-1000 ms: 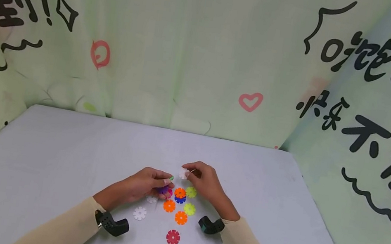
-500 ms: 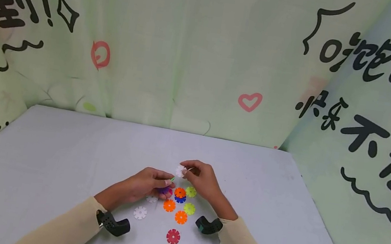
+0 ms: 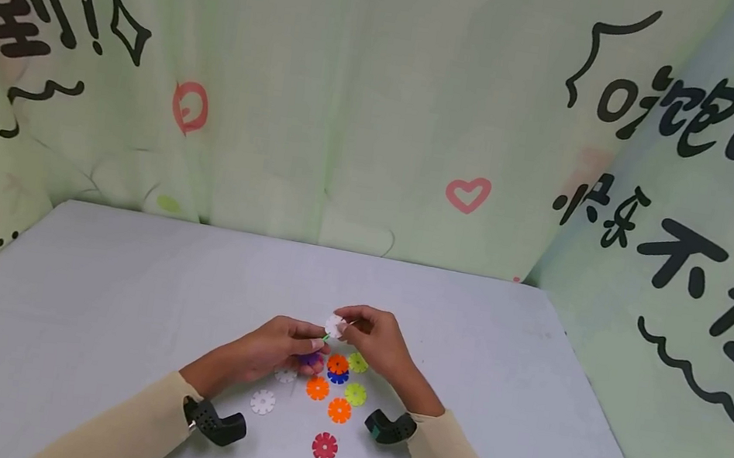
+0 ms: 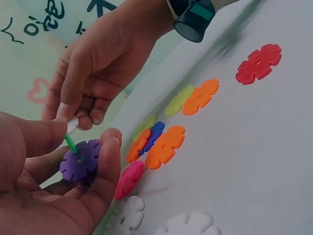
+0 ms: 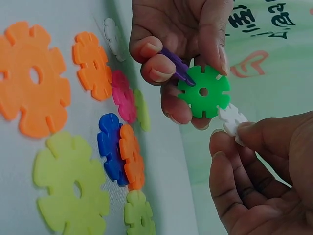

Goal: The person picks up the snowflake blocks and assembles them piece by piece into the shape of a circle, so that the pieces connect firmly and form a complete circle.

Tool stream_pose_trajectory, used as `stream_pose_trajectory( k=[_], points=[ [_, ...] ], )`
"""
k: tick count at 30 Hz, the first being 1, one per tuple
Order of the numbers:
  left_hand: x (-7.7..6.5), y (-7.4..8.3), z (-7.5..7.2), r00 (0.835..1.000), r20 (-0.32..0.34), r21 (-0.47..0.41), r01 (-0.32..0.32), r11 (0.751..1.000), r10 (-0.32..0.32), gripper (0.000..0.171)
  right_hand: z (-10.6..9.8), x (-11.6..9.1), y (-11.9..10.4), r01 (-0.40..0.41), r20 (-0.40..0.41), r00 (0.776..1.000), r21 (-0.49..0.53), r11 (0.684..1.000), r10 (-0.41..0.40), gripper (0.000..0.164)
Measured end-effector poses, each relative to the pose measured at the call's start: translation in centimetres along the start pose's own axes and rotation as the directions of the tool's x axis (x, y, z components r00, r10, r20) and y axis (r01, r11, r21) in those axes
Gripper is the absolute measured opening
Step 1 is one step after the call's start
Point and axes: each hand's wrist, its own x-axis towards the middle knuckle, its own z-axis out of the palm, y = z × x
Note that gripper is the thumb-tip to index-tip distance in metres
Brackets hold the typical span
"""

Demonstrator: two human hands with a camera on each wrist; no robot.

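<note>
My left hand [image 3: 276,345] holds two notched plastic discs joined at their slots. In the left wrist view the purple disc [image 4: 84,169] lies within its curled fingers. The green disc [image 5: 209,81] stands crosswise to it, its edge under the thumb. Between thumb and fingertips, my right hand [image 3: 382,341] pinches a white notched disc [image 5: 231,120]. That white disc's edge meets the rim of the green disc in the right wrist view, at an angle to it. Both hands are raised above the loose discs, close together.
On the white table [image 3: 155,285] lie loose discs: a red disc [image 3: 325,448] nearest, a white disc [image 3: 263,402] at left, several orange and yellow-green ones, a pink disc [image 4: 129,179]. An orange disc [image 5: 131,156] overlaps a blue disc [image 5: 110,147]. A printed curtain [image 3: 268,129] hangs behind.
My right hand has moved slightly left, bringing the white disc to the green disc's edge. My left hand stays almost still with the joined discs. The loose discs lie unchanged.
</note>
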Motion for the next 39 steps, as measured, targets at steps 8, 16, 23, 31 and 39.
stream_pose_trajectory(
  k=[8, 16, 23, 31, 39],
  points=[
    [0.0, 0.0, 0.1, 0.998, -0.052, 0.018, -0.025, 1.0, 0.026, 0.038, -0.5, -1.3, -3.3, 0.026, 0.087, 0.996, 0.03, 0.999, -0.028, 0.026],
    [-0.1, 0.1, 0.1, 0.994, -0.098, 0.067, -0.045, 0.997, 0.051, 0.037, -0.5, -1.4, -3.6, 0.048, 0.085, 0.995, 0.086, 0.995, -0.055, 0.025],
    [-0.1, 0.2, 0.1, 0.992, -0.097, 0.07, -0.07, 0.995, 0.076, 0.038, 0.1, -0.6, -1.1, 0.042, 0.094, 0.994, 0.129, 0.991, -0.055, 0.026],
    [-0.2, -0.2, -0.4, 0.994, -0.081, 0.052, -0.075, 0.996, 0.079, 0.037, 0.7, -0.2, 0.4, 0.047, 0.068, 0.996, 0.071, 0.996, -0.052, 0.026],
    [-0.7, -0.9, -1.1, 0.998, -0.042, 0.018, -0.054, 0.998, 0.054, 0.042, 0.3, -0.3, 1.1, 0.046, 0.103, 0.993, 0.036, 0.998, -0.049, 0.028]
  ],
)
